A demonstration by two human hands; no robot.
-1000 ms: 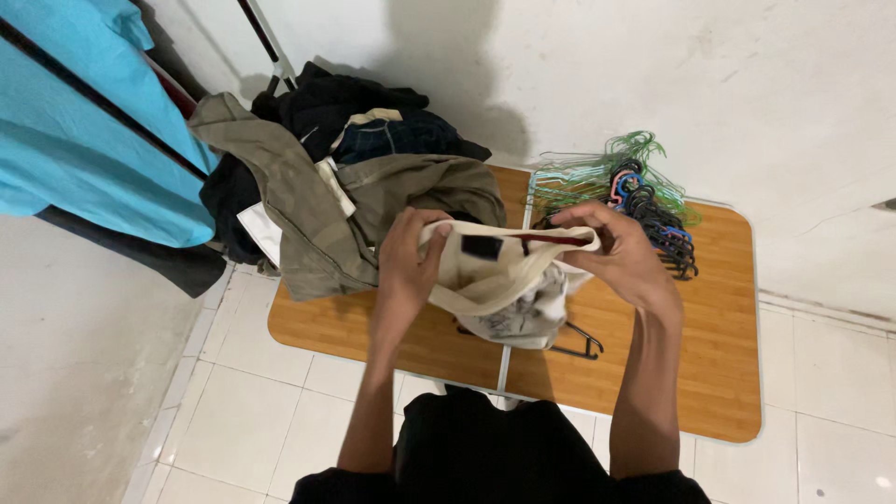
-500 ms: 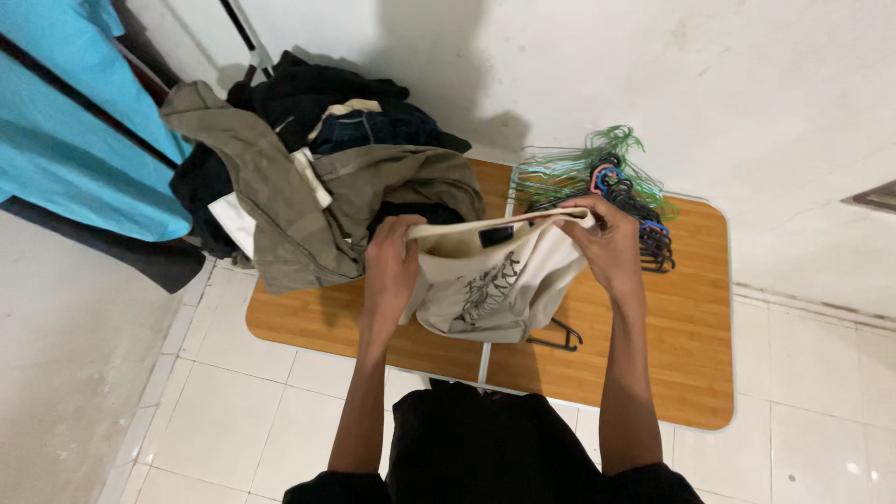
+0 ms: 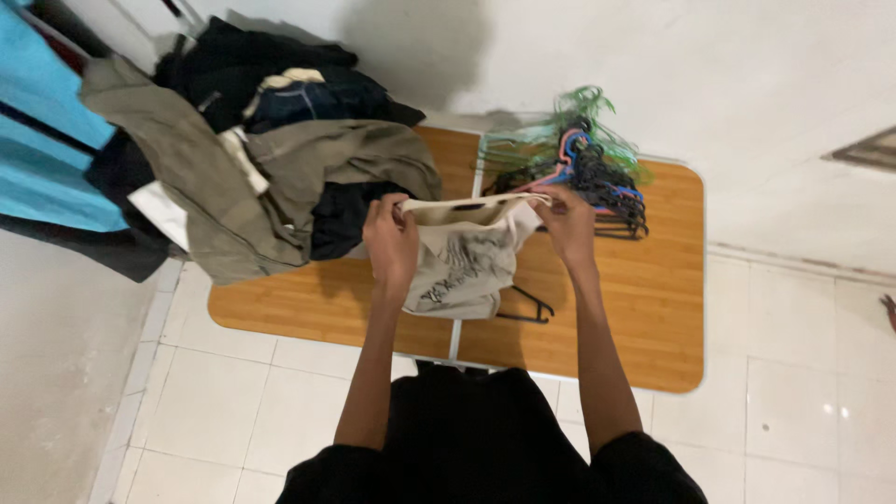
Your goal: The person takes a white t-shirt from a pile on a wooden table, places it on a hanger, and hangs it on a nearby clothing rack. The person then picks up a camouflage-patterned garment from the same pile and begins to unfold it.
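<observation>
Left hand: we pinch the cream printed garment at its top edge.
Right hand: gripping the other corner.
Change: cloth now stretched wider — hangs flat over the wooden table.
Hangers: at 1 o'clock.

The person wears a black short-sleeved top and black trousers — forearms bare, left hand and right hand ungloved.
</observation>
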